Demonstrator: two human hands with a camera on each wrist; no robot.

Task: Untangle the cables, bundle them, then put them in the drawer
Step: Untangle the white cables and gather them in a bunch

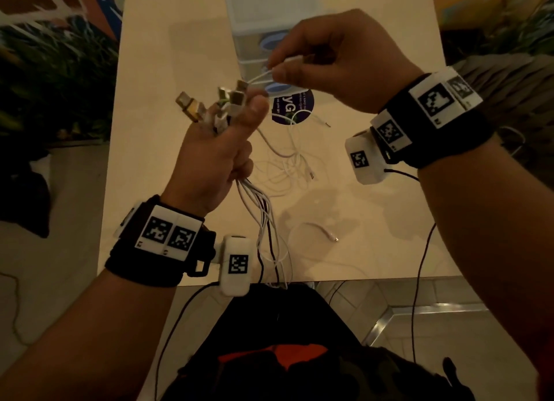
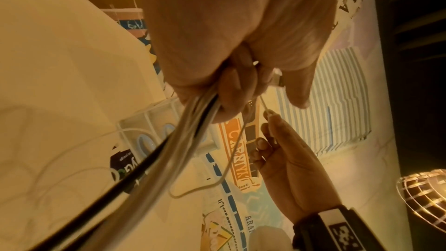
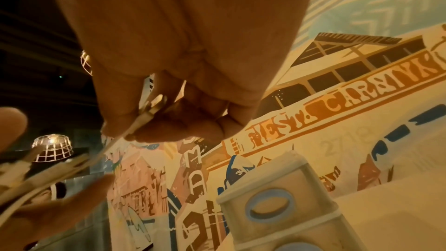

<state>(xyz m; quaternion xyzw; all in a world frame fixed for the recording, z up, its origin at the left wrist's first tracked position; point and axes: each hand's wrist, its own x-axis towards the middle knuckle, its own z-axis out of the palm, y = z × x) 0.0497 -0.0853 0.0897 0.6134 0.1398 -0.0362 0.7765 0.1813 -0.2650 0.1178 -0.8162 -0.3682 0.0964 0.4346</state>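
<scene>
Cables [image 1: 263, 220] hang in a gathered bunch from the left hand [image 1: 215, 148], which is raised over the near-left part of the worktop [image 1: 144, 130] and closed round them in a fist. Their plug ends [image 1: 221, 100] fan out above the fingers, pointing up and away, and the cords drop straight down past the wrist and over the near edge of the worktop. In the left wrist view the bunch is mostly pale cords with one black one among them.

Just right of the plug ends, one thin white cable [image 1: 263, 75] runs from the bunch to the right hand [image 1: 335, 61], which pinches its end between thumb and fingertips, the other fingers curled. Its long axis lies nearly level, left to right, and the two hands are close together, so the next move seems to turn on the right hand either drawing this cable away to the right or bringing its end in beside the other plugs. The right hand is the nearer to that free end.

Below and between the hands, loose white cables [image 1: 287, 160] still lie in loops on the worktop, so the untangling looks only part done.

Farther off, behind the right hand, stands a translucent drawer unit [image 1: 257, 25] with blue ring pulls. Its drawers look closed, and I cannot tell what is in them.
</scene>
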